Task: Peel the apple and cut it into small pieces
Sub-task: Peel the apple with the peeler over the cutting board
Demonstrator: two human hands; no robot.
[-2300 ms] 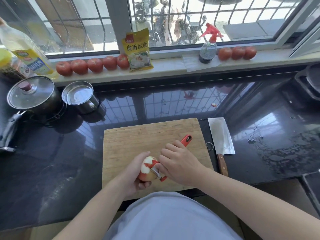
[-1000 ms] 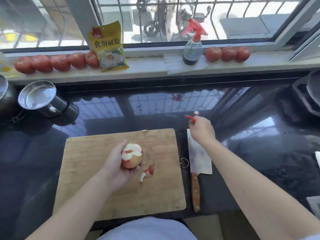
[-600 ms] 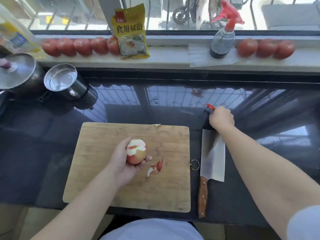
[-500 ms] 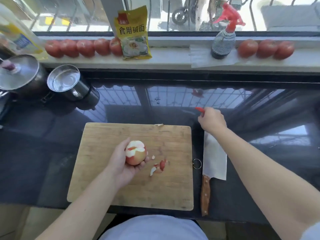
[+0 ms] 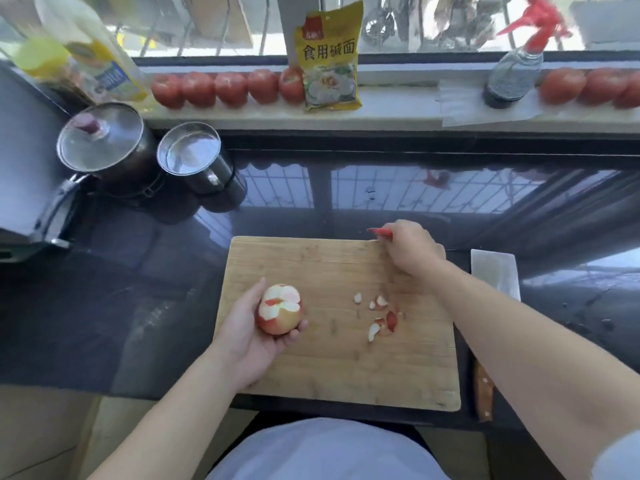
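Head view: left hand cups the apple

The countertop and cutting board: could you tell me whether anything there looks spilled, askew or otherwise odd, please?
Nothing serious. Loose peel scraps lie scattered on the cutting board, and the countertop right of the cleaver shows wet smears. The cleaver lies flat off the board.

The left hand cups a half-peeled apple over the cutting board. At two o'clock, the right hand grips a red peeler.
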